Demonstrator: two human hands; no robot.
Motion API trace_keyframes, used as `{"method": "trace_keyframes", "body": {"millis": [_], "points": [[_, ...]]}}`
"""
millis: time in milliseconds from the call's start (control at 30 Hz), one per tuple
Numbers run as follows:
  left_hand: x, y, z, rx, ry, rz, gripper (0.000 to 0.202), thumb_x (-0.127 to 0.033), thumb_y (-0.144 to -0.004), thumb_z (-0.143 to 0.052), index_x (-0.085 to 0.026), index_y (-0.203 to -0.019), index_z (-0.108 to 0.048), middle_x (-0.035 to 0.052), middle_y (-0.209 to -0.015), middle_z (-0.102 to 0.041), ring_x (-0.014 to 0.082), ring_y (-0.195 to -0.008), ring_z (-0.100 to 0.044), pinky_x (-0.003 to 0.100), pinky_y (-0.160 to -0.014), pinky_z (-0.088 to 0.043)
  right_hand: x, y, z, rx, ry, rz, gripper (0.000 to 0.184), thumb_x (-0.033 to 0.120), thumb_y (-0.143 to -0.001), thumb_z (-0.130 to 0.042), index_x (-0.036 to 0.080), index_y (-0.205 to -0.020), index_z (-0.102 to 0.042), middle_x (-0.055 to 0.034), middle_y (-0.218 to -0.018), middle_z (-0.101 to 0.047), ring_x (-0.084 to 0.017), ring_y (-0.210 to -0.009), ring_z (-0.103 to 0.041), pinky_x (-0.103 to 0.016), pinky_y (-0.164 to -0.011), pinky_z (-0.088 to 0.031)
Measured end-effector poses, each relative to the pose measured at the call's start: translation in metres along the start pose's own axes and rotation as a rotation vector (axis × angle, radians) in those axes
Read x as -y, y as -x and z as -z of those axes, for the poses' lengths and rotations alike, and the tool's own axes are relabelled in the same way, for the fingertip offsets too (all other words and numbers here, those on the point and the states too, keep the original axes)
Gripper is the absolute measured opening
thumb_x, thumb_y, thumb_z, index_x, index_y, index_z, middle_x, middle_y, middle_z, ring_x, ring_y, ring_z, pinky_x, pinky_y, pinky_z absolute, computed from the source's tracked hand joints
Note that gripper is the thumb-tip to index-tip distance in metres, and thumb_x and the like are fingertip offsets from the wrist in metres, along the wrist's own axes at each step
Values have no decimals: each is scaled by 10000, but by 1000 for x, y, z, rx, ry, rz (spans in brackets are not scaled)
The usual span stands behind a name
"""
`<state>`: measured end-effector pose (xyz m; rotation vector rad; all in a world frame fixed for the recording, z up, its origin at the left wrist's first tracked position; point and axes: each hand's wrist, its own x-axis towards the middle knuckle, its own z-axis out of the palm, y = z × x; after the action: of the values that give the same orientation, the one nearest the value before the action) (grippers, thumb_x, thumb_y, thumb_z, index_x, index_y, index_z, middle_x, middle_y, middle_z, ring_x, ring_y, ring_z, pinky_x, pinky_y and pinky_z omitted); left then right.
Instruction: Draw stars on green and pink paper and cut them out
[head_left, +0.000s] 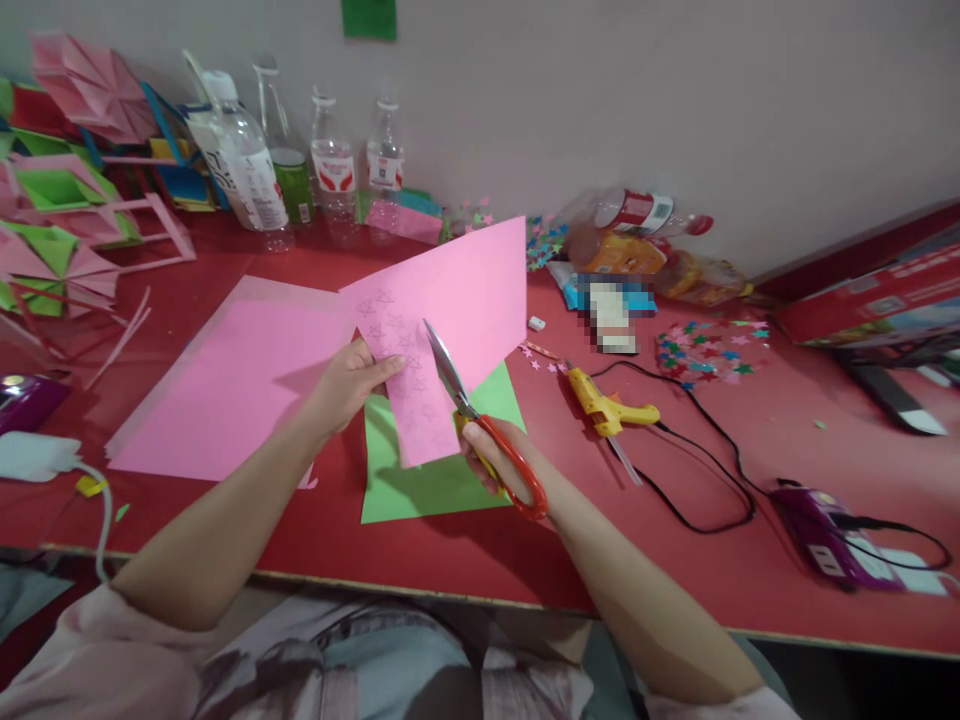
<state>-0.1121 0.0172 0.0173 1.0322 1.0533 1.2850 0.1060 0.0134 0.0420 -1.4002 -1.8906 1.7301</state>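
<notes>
A pink sheet of paper [472, 280] with several small stars drawn in pencil is held up above the table. My left hand [349, 385] pinches its left edge between thumb and fingers. In my right hand [487, 455] is a pair of scissors [454, 385] with red and yellow handles, its blades pointing up and left across the pink paper. A cut runs up the sheet at the blades, and the strip with stars hangs to the left of it. Underneath lies a green sheet [412, 500], partly covered by the paper and my hands.
More pink sheets [225, 380] lie at the left. A yellow glue gun [607, 400] with a black cord rests at the right, near a purple power strip [825, 535]. Small coloured stars [709, 350], clear bottles [334, 170] and folded paper pieces [90, 90] stand or lie along the back.
</notes>
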Motion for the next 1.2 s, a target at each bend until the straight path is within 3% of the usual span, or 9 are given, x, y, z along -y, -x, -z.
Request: {"method": "trace_keyframes", "body": {"millis": [200, 433, 500, 567, 667, 867, 1200], "points": [[-4, 2, -8, 84, -51, -29, 276, -356, -765, -683, -149, -947, -685, 76, -945, -729, 233, -904, -681, 391, -862, -536, 2, -2, 0, -39, 14, -46, 517, 711, -750, -479, 201, -683, -433, 63, -451, -438, -75, -354, -410, -216, -379, -351], [3, 1, -10, 54, 43, 7, 318, -338, -739, -701, -156, -996, -660, 74, -966, -729, 229, -891, -685, 385, -822, -549, 1, -1, -7, -107, 18, -60, 524, 720, -782, -421, 206, -676, -420, 70, -422, -404, -77, -331, -393, -211, -347, -352], [5, 1, -9, 42, 70, 65, 287, -335, -723, -708, -156, -943, -666, 67, -891, -732, 226, -827, -691, 372, -756, -560, 1, 1, -8, -131, 11, -62, 527, 723, -781, -421, 211, -661, -396, 73, -418, -388, -73, -324, -381, -204, -332, -343], [6, 1, -6, 50, 88, 120, 207, -337, -702, -720, -152, -777, -667, 48, -718, -708, 212, -716, -685, 349, -689, -560, 2, 1, -7, -109, 23, -78, 534, 732, -762, -445, 214, -645, -384, 77, -410, -373, -70, -316, -367, -203, -319, -337], [7, -1, 0, 8, 133, 128, 286, -412, -726, -681, -160, -608, -619, 25, -529, -617, 206, -630, -664, 349, -661, -554, 2, 0, -4, -48, 57, -111, 535, 734, -740, -481, 216, -641, -386, 80, -404, -367, -74, -317, -367, -209, -313, -347], [6, -1, -1, -121, 66, 47, 311, -461, -764, -675, -155, -818, -686, 58, -742, -708, 217, -768, -686, 338, -730, -543, 0, -2, -4, 12, 87, -67, 499, 682, -780, -485, 207, -657, -400, 78, -417, -390, -70, -336, -391, -203, -359, -356], [8, 4, -4, -116, -86, 91, 399, -535, -787, -630, -164, -910, -708, 69, -825, -738, 244, -763, -693, 325, -663, -534, 8, 0, -5, -6, 98, -125, 504, 689, -799, -444, 209, -654, -401, 68, -406, -401, -88, -345, -435, -211, -371, -379]]}}
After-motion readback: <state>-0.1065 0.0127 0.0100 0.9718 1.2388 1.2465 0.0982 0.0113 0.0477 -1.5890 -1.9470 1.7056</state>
